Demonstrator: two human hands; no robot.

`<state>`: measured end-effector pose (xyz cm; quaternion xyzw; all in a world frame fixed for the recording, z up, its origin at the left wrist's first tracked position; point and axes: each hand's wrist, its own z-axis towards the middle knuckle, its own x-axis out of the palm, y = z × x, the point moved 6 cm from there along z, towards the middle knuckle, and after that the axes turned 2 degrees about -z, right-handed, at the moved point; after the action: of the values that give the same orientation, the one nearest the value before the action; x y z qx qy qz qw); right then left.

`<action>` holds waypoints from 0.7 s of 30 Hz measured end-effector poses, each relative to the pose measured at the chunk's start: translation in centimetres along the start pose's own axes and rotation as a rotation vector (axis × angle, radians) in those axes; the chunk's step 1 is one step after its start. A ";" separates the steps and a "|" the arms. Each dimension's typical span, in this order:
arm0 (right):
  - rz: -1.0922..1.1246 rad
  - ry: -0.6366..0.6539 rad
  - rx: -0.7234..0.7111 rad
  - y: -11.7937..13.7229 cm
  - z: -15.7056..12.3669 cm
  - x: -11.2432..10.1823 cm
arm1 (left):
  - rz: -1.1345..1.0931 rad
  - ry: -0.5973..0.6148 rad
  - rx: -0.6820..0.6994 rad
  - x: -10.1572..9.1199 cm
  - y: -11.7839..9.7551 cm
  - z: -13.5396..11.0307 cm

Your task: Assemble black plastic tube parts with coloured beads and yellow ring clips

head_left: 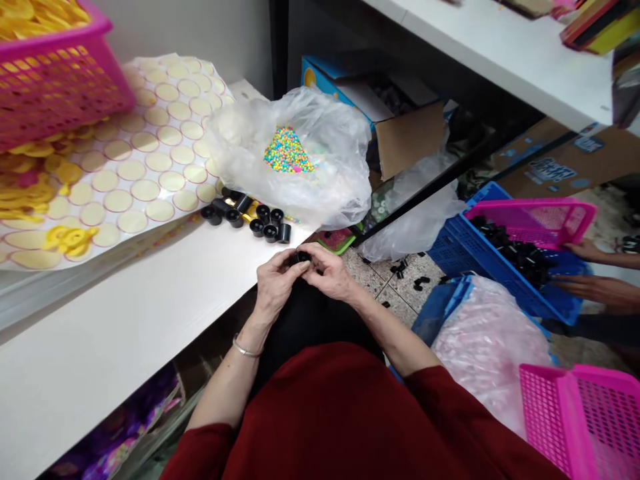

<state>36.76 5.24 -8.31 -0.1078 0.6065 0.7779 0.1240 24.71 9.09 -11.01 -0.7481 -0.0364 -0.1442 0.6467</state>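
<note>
Both my hands meet at the edge of the white table (150, 313). My left hand (274, 280) and my right hand (327, 272) pinch one small black cup (303, 257) between their fingertips. A silver bracelet circles my left wrist. Just beyond, several more black cups (247, 217) stand in a loose row on the table. Behind them a clear plastic bag (300, 157) lies open, holding a heap of tiny pastel-coloured beads (289, 151).
Sheets of round cream stickers (145, 160) and a pink basket (55, 73) of yellow pieces sit at left. At right, another person's hands (595, 273) reach into a blue crate (480, 260) of black cups, a pink basket (535, 220) on it. A pink-filled bag (490, 347) and pink basket (580, 420) lie nearer.
</note>
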 end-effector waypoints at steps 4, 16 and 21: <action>0.163 -0.036 0.058 -0.1 2.7 -1.7 | -0.217 -0.009 -0.098 -1.5 -1.6 0.3; -0.682 -0.187 0.179 -4.4 21.2 -7.7 | -0.305 0.088 -0.086 -2.2 -4.0 2.2; -0.867 -0.068 0.332 -6.9 25.4 -6.1 | -0.174 0.013 0.013 -2.6 -4.0 2.7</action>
<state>44.29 31.15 -6.63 -0.3044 0.6173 0.5499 0.4732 21.69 12.72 -8.22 -0.7370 -0.0977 -0.2044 0.6368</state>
